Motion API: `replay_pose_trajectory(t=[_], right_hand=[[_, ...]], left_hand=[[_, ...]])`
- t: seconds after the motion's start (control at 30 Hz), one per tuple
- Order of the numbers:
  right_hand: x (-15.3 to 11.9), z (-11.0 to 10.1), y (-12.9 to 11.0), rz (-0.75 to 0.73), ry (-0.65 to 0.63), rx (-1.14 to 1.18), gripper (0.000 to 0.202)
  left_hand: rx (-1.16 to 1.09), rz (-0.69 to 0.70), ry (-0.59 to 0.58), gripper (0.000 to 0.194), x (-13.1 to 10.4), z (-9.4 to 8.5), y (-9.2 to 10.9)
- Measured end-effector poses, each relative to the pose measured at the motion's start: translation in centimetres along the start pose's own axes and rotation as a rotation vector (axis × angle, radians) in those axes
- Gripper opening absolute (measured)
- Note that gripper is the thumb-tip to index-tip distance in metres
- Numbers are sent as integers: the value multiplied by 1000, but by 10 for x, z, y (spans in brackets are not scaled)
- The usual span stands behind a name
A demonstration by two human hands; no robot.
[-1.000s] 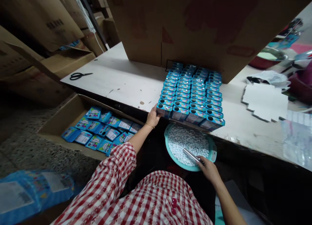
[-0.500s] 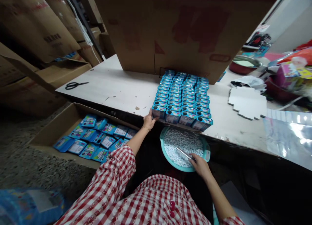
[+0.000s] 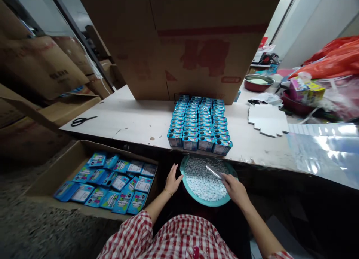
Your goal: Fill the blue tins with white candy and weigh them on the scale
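My right hand (image 3: 235, 189) grips a shiny metal scoop-like tool (image 3: 214, 172) over a turquoise basin (image 3: 193, 196) full of small white pellets (image 3: 206, 182). Beside the basin's left rim, my left hand (image 3: 172, 181) holds nothing, its fingers apart. Just beyond the basin, rows of small blue boxes (image 3: 198, 124) stand packed together on the white table (image 3: 129, 120). Dark round holes show in the tops of the front boxes, and a few white pellets lie on top of others. I cannot make out the tool's exact kind.
An open carton (image 3: 53, 210) of blue packets (image 3: 120, 184) is at the left. Black scissors (image 3: 83, 120) lie on the table. A large cardboard box (image 3: 179, 45) rises behind the blue boxes. Stacked white card (image 3: 267, 120) and clear plastic sheets (image 3: 322, 150) lie right.
My left hand has left the front corner of the blue boxes and come down to the basin's left side. The right hand still holds the metal tool over the pellets. The view has shifted.
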State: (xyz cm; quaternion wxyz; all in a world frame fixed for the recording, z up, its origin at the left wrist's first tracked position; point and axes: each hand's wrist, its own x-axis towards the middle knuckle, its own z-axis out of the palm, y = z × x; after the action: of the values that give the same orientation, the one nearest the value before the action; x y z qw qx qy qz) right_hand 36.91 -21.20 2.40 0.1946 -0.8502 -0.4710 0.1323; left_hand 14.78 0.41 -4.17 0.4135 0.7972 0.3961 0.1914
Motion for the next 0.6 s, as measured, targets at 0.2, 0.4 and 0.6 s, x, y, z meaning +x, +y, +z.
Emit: replay_pose_trajectory(t=[0.2, 0.4, 0.6], right_hand=[[1, -7, -12, -48, -130, 70, 33], [-13, -3, 5, 102, -111, -167, 36], [-6, 14, 29, -2, 136, 113, 44]], left_hand=[[-6, 39, -81, 46, -5, -1, 10], [-10, 72, -175, 41, -26, 1, 11], [-117, -168, -140, 71, -33, 13, 2]])
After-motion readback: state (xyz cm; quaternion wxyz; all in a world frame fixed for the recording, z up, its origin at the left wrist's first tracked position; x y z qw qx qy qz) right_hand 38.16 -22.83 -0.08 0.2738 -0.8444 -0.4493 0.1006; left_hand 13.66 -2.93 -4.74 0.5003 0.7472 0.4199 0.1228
